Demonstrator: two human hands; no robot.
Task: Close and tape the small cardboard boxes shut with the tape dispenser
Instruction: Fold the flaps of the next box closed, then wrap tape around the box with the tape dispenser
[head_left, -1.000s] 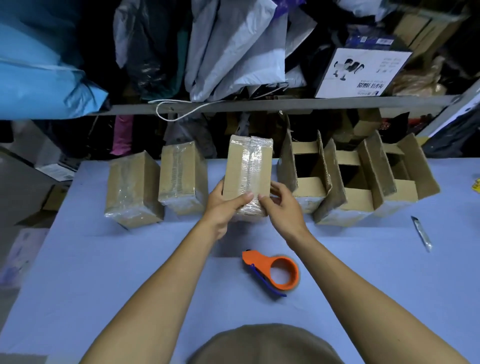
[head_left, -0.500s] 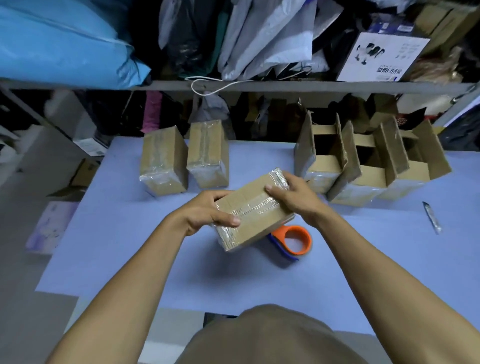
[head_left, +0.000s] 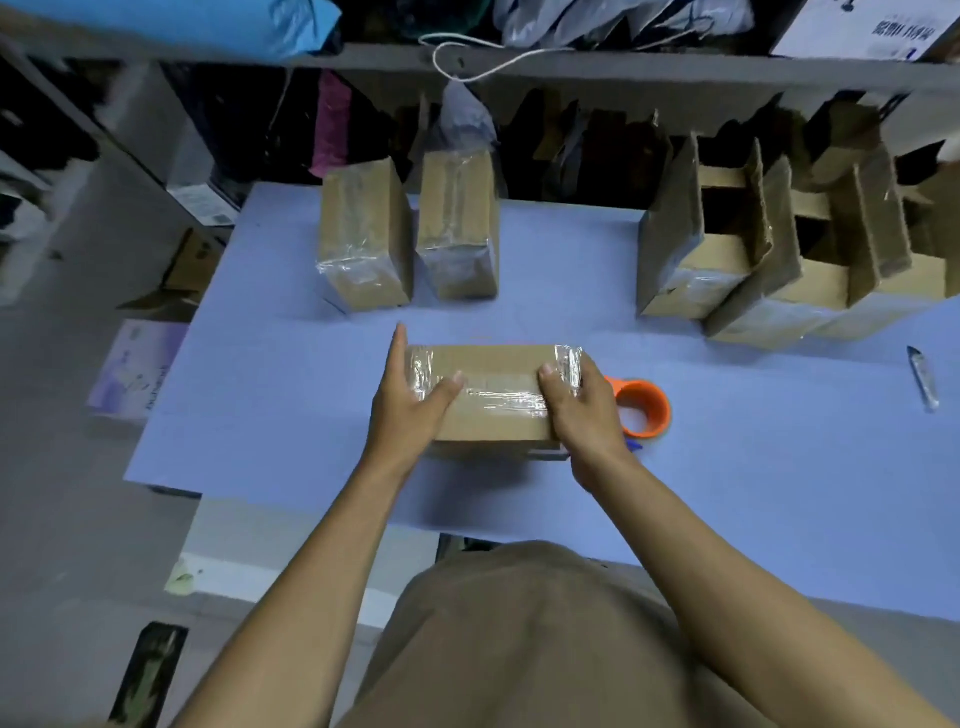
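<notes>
Taped box (head_left: 493, 395) now turned flat, both hands (head_left: 410, 410) gripping ends

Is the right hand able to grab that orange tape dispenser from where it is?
Probably yes: the tape dispenser lies just beside the right hand, nothing between them, but that hand must first let go of the taped box.

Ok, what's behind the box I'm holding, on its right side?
The orange tape dispenser lies on the table there, partly hidden by the box and the right hand. Only its ring shows; its blade end is covered.
</notes>
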